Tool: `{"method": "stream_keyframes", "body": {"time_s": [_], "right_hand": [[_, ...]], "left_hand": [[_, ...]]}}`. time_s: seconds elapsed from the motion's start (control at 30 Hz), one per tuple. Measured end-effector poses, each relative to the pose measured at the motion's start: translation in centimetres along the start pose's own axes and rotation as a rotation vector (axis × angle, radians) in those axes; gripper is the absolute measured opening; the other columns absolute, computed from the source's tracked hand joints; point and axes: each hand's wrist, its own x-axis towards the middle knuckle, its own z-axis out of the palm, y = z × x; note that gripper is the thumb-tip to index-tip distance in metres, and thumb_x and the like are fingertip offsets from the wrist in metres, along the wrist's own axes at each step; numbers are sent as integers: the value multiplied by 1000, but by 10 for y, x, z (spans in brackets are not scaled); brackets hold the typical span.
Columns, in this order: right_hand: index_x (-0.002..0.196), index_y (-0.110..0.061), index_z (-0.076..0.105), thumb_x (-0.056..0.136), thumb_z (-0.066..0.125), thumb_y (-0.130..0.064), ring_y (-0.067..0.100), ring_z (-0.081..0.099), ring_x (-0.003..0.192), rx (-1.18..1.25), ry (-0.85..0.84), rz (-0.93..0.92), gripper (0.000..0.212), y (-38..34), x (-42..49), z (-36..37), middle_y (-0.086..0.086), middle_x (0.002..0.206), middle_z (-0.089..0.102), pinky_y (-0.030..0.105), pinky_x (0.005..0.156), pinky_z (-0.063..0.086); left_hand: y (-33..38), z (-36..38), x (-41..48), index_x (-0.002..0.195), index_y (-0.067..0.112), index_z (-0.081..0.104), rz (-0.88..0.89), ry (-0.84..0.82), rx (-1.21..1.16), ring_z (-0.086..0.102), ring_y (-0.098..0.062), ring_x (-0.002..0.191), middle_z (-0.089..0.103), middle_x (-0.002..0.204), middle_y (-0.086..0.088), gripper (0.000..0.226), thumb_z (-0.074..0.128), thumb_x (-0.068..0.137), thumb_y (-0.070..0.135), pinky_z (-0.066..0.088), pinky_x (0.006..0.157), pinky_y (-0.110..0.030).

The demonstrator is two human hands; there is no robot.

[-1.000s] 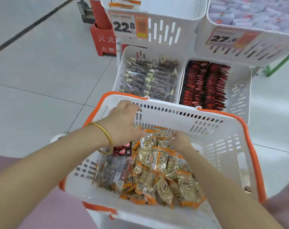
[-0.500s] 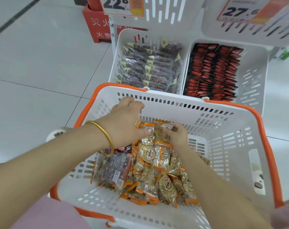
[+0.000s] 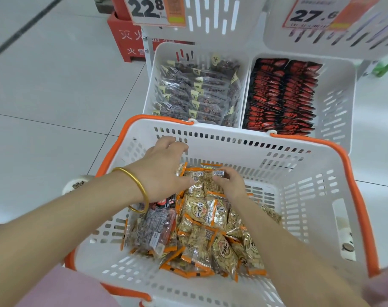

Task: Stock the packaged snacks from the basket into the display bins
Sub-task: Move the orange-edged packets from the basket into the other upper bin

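Gathering the orange-edged snack packets (image 3: 202,213) from the white basket with orange rim (image 3: 352,196) is the step I judge to be in hand. They lie in a loose heap on the basket floor, from its middle toward the near edge, with a darker clear packet (image 3: 157,229) at the left of the heap. My left hand (image 3: 164,169) and my right hand (image 3: 229,185) press from both sides on the top packets (image 3: 205,176) near the far wall of the basket; the fingers are curled against the wrappers but do not yet close around a bundle, so I would call both grips half closed.

To do it well, I think I should squeeze the packets together flat and lift a modest stack, because the wrappers look slippery.

Beyond the far rim of the basket stand two display bins, the left bin (image 3: 151,85) with dark brown packets and the right bin (image 3: 339,103) with red-black packets. Both look nearly full, and upper bins with price tags (image 3: 153,9) overhang them, so the way in is narrow.
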Motion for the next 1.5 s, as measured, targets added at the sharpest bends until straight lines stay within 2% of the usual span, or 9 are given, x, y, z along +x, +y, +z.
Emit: {"method": "stream_keyframes", "body": {"time_s": [0.4,0.53,0.7,0.8,0.9,1.0,1.13,1.27,1.5], "right_hand": [[91,-20,63,89,63,-11,20,59,74,-32,138,-128,9,-14,-27,-24,3,93,65,36,69,54],[83,-18,64,87,64,-4,16,60,73,213,221,-56,15,-5,-42,-27,2,88,66,25,64,51],[76,-19,70,79,64,11,14,62,109,515,157,-70,30,-14,-56,-18,-4,109,70,33,89,48],[68,-23,73,76,63,15,16,62,110,673,-35,-216,40,-37,-68,-17,0,116,68,27,82,52],[68,-22,73,76,60,18,15,61,112,665,-239,-375,43,-64,-82,-19,0,116,68,25,82,51],[71,-19,75,73,45,30,15,58,117,604,-376,-455,57,-78,-89,-23,0,117,68,25,86,50],[89,-9,72,80,42,26,22,63,111,720,-188,-278,48,-66,-79,-38,9,114,68,30,82,55],[115,-11,62,90,45,9,20,61,109,-102,-9,-100,37,-17,-49,-43,3,117,65,30,87,53],[128,-14,47,95,49,-20,27,35,132,-994,-218,-102,34,32,-34,-20,8,129,53,43,100,40]], "left_hand": [[7,-4,-1,147,17,18,-21,4,-24,31,-21,134,9,153,-2,71,56,90,37,28,107,-29],[8,1,-3,147,18,19,-1,-13,-34,35,-20,131,10,152,-1,70,56,91,37,30,104,-28],[9,5,7,147,15,20,-18,-20,-52,40,-23,129,17,151,-6,65,50,94,38,34,101,-29],[7,11,14,146,10,21,-196,-15,-395,54,-27,113,49,122,-11,58,40,98,37,46,95,-35],[3,13,15,139,4,32,-398,-38,-977,66,-27,88,57,115,-18,53,46,98,33,55,76,-36],[0,14,14,111,-2,52,-375,69,-1163,61,-22,72,62,89,-14,25,57,93,15,55,71,-36],[-9,11,14,139,0,34,-365,201,-1184,64,-28,92,60,117,-21,60,60,85,-8,55,68,-35],[-11,12,13,121,-1,52,-315,166,-1087,65,-23,83,65,108,-18,36,59,86,-5,56,68,-33],[-15,16,16,95,0,59,-304,142,-1056,64,-19,74,65,91,-13,11,56,87,-8,57,58,-25]]}}
